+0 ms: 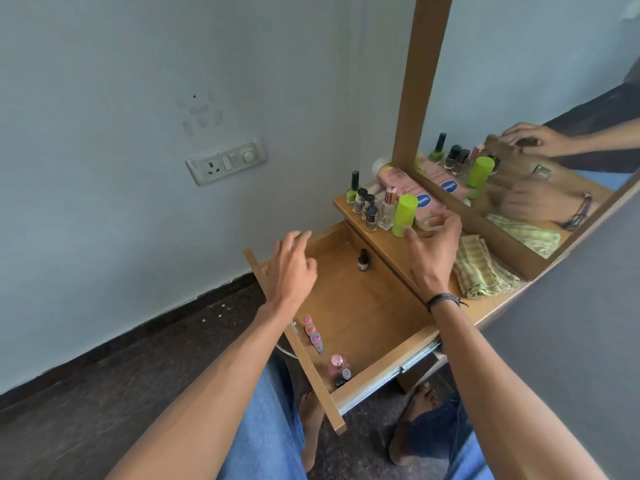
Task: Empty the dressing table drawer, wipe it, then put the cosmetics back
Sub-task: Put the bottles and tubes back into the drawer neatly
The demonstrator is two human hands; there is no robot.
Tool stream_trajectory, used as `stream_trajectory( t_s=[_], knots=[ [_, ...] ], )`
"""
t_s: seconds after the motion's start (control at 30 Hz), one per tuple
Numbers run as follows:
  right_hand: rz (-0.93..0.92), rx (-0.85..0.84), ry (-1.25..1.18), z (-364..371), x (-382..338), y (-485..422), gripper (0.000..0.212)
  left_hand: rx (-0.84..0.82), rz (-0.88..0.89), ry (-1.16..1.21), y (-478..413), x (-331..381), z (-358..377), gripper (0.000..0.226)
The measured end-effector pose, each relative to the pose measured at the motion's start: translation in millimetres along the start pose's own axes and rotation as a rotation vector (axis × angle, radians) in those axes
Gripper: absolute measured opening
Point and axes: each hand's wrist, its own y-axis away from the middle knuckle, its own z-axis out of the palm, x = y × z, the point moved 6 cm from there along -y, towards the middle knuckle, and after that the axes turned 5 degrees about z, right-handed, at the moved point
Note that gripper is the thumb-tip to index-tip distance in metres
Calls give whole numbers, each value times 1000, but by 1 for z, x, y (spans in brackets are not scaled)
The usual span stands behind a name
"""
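Note:
The wooden drawer [367, 306] stands pulled out. Inside it are a small dark bottle [362, 260] at the back, a row of pink-capped bottles [313, 333] along the left wall, and a pink bottle [337, 367] with a dark one in the near corner. My left hand [292, 268] hovers over the drawer's left front edge, fingers loosely curled, holding nothing. My right hand [433, 244] is raised over the tabletop with fingers spread and bent, just short of a lime green container [405, 214] and a pink lotion bottle [412, 192]. Nail polish bottles [363, 202] stand beside them.
A folded yellow-green checked cloth [479, 270] lies on the tabletop [485, 306] right of my right hand. The mirror [519, 133] in its wooden frame rises behind. A wall switch plate [227, 161] is at left. My knees and bare feet are under the drawer.

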Motion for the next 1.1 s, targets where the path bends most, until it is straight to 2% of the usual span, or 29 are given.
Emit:
stream_trajectory(
  t_s=[0.1,0.3,0.6,0.83,1.1],
  knots=[
    [2,-106,13,14,8,-9,57,-31,-15,155,-23,33,9,55],
    [-2,-141,102,23,18,-15,44,-212,-147,426,-60,63,44,60],
    [2,-149,195,26,18,-15,41,-163,-153,419,-86,71,65,43],
    [15,-140,141,23,15,-10,33,-132,-145,396,-84,67,68,33],
    [37,-140,87,15,7,-2,27,-88,-169,473,-71,66,51,29]
  ],
)
